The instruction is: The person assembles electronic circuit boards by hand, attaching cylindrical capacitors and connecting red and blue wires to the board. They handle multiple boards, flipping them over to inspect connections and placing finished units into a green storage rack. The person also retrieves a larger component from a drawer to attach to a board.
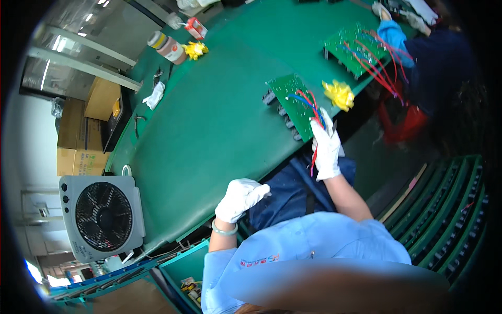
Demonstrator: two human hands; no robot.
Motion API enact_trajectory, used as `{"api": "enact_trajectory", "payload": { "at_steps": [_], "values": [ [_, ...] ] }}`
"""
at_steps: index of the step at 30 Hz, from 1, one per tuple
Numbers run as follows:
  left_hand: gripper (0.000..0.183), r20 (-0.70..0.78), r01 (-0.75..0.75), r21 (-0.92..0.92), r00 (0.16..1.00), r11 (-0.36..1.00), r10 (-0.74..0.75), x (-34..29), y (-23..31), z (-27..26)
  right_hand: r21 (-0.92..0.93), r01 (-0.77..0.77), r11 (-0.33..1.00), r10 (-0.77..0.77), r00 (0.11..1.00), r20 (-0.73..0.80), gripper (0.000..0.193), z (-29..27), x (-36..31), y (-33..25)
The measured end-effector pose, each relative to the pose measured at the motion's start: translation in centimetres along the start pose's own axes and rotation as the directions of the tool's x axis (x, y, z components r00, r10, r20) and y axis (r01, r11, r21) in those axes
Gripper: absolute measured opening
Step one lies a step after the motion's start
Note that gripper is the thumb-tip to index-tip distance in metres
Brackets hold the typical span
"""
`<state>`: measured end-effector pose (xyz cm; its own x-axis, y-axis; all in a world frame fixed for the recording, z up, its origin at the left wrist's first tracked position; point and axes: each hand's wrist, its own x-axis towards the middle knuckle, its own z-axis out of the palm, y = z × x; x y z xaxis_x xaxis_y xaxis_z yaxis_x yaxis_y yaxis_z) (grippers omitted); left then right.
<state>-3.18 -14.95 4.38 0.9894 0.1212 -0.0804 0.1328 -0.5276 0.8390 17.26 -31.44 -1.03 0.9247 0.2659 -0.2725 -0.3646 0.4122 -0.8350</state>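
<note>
The fingers of the right hand (327, 149), in a white glove, close on the near edge of a green circuit board (293, 102) and its red and blue wires (309, 102), with a red strand hanging down past the palm. The board lies at the front edge of the green surface (209, 120), tilted, with dark parts along its left side. The left hand (240, 199), also gloved in white and with a pale bangle at the wrist, rests near the surface's front edge, its fingers loosely curled and holding nothing. Just beside the board lies a bunch of yellow ties (339, 94). Farther along, a second board (355, 49) with red wires is handled by another person's blue-gloved hand (393, 36). A grey box fan (102, 217) stands at the left.
</note>
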Motion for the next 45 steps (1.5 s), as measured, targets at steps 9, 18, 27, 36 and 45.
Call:
{"api": "enact_trajectory", "payload": {
  "at_steps": [9, 18, 27, 36, 45],
  "values": [
    [0.04, -0.373, 0.135, -0.418, 0.876, 0.898, -0.305, -7.0, -0.6, 1.9, -0.282, 0.199, 0.939, -0.08, 0.92, 0.383, 0.067, 0.6, 1.6, -1.3],
    [0.049, -0.566, 0.003, -0.619, 0.691, 0.786, -0.449, 0.2, -4.8, 0.0, -0.476, 0.004, 0.879, 0.359, 0.652, 0.668, 0.065, 1.3, 0.2, -3.6],
    [0.043, -0.563, -0.041, -0.593, 0.735, 0.804, -0.378, 1.9, -4.3, 1.3, -0.206, -0.074, 0.976, 0.189, 0.761, 0.621, 0.085, -0.7, -1.1, -0.3],
    [0.054, -0.565, -0.109, -0.637, 0.739, 0.763, -0.366, 1.4, -3.7, 2.5, -0.533, 0.701, 0.474, -0.248, 0.687, 0.683, 0.029, -3.5, -2.3, 1.4],
    [0.076, -0.57, -0.109, -0.629, 0.738, 0.769, -0.362, 1.2, -5.0, 2.8, -0.513, 0.675, 0.53, -0.205, 0.689, 0.695, 0.033, -3.9, -2.4, 1.4]
  ]
}}
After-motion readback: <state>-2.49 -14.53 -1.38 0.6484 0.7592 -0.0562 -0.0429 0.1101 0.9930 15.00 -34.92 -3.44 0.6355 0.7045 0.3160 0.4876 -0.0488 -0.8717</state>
